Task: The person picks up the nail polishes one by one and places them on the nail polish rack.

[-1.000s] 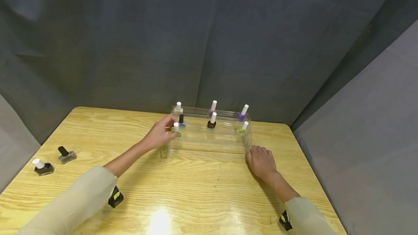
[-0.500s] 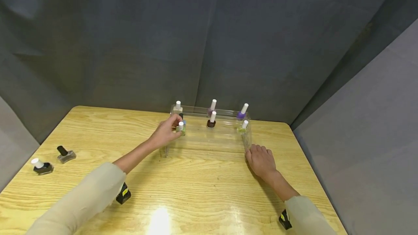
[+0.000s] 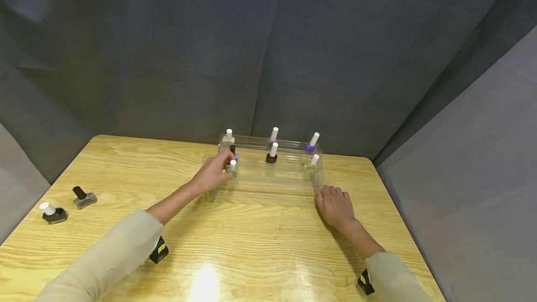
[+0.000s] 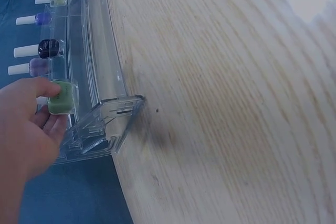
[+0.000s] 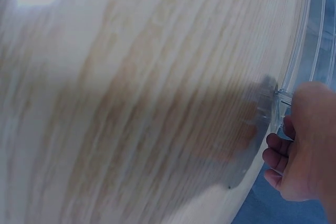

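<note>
My left hand [image 3: 213,171] pinches a green nail polish bottle [image 4: 62,98] with a white cap. The bottle is at the left end of the front occupied tier of a clear acrylic display rack [image 3: 274,185]; whether it bears on the tier I cannot tell. Just behind stands a black-capped blue bottle [image 3: 237,157], partly hidden by the fingers. Down at the rack's right front corner, my right hand [image 3: 335,207] holds the rack's edge, its fingers curled in the right wrist view and its thumb mostly hidden.
On the rack stand a dark bottle [image 3: 271,158], a yellow-green one [image 3: 310,167], a purple one [image 3: 310,148], a mauve one [image 3: 270,143] and a pale one [image 3: 228,140]. Two bottles, grey [image 3: 86,200] and black [image 3: 55,216], lie on the wooden table's left side.
My left hand has carried the green bottle right, along the front of the rack, then slightly down toward the tier. The right hand has stayed at the rack's corner.
</note>
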Tool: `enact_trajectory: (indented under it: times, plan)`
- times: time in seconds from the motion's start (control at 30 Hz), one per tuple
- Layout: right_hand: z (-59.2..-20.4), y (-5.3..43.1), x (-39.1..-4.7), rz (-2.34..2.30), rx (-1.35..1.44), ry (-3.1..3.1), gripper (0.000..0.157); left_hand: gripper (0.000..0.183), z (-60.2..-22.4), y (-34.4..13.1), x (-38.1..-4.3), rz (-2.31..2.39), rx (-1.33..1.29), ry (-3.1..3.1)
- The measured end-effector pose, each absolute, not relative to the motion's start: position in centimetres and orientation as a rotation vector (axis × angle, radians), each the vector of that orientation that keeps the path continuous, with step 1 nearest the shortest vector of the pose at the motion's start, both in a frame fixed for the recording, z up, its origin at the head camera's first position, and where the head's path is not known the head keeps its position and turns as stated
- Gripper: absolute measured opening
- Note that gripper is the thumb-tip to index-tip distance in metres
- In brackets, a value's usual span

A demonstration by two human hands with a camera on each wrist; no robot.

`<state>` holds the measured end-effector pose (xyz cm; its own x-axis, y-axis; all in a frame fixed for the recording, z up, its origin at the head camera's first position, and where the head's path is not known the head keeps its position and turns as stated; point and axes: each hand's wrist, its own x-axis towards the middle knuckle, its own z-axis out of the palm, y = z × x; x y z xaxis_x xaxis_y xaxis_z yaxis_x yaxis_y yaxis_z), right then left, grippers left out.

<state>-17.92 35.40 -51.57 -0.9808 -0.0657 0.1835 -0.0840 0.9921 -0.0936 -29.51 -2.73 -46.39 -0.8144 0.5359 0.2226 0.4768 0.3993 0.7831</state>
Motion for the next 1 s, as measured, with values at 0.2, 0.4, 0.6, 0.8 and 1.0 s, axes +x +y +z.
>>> enact_trajectory:
  times: [0.2, 0.4, 0.6, 0.8, 1.0]
  plan:
    - [-51.36, 35.31, -17.90, 0.137, 0.084, -2.995, 0.035, 0.031, -46.34, -2.54, -29.42, 1.325, 0.973, 2.616]
    - [-51.44, 35.35, -17.89, 0.157, 0.077, -3.008, 0.037, 0.031, -46.23, -2.54, -29.23, 1.239, 1.069, 2.637]
    - [-51.65, 35.42, -17.88, 0.151, 0.087, -2.999, 0.037, 0.028, -46.45, -2.55, -29.14, 1.227, 1.070, 2.634]
    - [-51.58, 35.34, -17.90, 0.162, 0.070, -3.018, 0.037, 0.027, -46.59, -2.50, -29.35, 1.201, 1.025, 2.640]
    - [-51.67, 35.40, -17.91, 0.161, 0.071, -3.015, 0.036, 0.027, -46.37, -2.47, -29.50, 1.140, 0.999, 2.650]
